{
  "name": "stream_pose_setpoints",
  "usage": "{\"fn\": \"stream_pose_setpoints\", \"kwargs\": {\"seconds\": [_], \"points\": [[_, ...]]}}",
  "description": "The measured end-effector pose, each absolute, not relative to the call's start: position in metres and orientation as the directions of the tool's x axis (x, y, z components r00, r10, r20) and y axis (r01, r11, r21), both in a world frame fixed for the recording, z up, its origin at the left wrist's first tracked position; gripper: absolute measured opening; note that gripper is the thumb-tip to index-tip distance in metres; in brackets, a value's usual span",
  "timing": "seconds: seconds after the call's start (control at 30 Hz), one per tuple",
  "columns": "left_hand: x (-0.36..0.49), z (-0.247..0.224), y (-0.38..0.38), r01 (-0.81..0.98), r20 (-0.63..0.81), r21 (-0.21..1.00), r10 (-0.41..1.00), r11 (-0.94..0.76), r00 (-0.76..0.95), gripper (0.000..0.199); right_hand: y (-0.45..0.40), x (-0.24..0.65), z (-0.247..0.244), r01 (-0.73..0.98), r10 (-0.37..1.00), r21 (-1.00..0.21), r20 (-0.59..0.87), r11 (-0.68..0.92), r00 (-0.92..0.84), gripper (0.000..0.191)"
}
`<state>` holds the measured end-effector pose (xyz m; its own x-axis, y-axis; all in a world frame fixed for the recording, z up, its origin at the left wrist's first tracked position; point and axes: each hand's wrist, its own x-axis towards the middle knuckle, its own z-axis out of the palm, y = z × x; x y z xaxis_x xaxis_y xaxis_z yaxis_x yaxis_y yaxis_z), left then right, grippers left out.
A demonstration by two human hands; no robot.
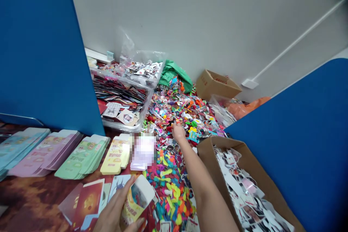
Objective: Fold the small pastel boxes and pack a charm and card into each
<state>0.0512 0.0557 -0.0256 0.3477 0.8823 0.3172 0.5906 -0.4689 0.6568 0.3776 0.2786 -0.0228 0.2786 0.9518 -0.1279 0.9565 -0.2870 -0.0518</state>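
Note:
My left hand (114,208) is wrapped round a small yellow paper box (131,212) near the bottom edge. The box is tilted, its top flap stands up, and some colourful small items show inside. My right arm stretches forward, and my right hand (178,132) is down at a heap of small colourful trinkets (163,110). Its fingers are curled at the heap; what they hold, if anything, is too small to make out. Beneath the forearm lie many bright uninflated balloons (171,192).
Stacks of flat boxes, including green ones (84,157), line the left. Behind them stands a clear bin (148,103) of cards. A cardboard box (208,146) of stickers sits right; another carton (203,85) is at the wall. Blue partitions (40,50) flank both sides.

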Motion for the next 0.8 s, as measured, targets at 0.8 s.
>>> {"fn": "stream_pose_setpoints", "kwargs": {"seconds": [0.8], "points": [[0.061, -0.014, 0.073, 0.507, 0.165, 0.821, 0.959, -0.264, 0.232, 0.077, 0.135, 0.25, 0.066, 0.081, 0.998, -0.996, 0.029, 0.033, -0.058, 0.026]]}}
